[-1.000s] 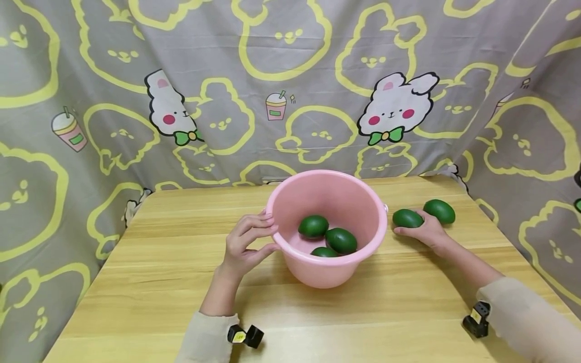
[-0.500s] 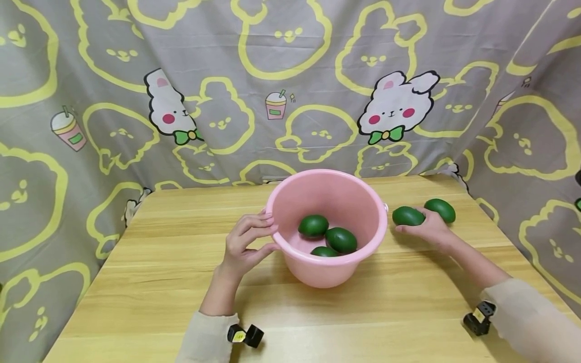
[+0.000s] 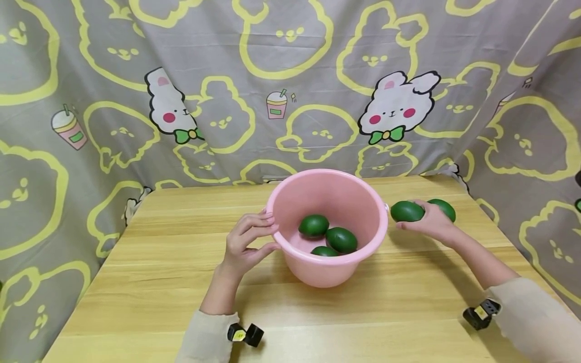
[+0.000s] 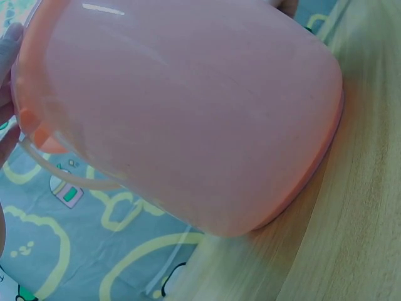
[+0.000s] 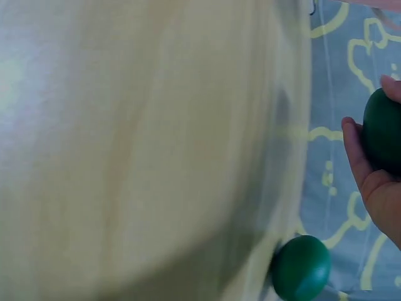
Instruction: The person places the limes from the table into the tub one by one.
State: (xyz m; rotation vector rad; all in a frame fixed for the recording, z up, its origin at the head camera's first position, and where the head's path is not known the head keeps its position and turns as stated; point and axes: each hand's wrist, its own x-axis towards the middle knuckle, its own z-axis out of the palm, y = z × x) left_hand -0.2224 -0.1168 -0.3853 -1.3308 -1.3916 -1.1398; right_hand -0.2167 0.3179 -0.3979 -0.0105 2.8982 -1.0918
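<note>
A pink bucket point(image 3: 317, 275) stands on the table, with three dark green, smooth oval fruits visible inside, one a fruit point(image 3: 341, 240) near its right wall. My left hand point(image 3: 245, 244) holds the bucket's rim at its left side, fingers and thumb spread along it; the left wrist view shows the bucket wall point(image 4: 188, 113) close up. To the right of the bucket, my right hand point(image 3: 431, 222) grips another green oval fruit point(image 3: 407, 211) between thumb and fingers. The right wrist view shows this held fruit point(image 5: 383, 132) raised off the table.
One more green fruit point(image 3: 442, 209) lies on the table behind my right hand, partly covered by it. The wooden table point(image 3: 172, 282) ends at a patterned grey curtain point(image 3: 218, 60) at the back and sides. A white handle point(image 4: 75, 179) hangs at the bucket's side.
My right hand has lifted the green fruit a little off the table and slightly nearer the bucket's rim. My left hand and the bucket have stayed still.
</note>
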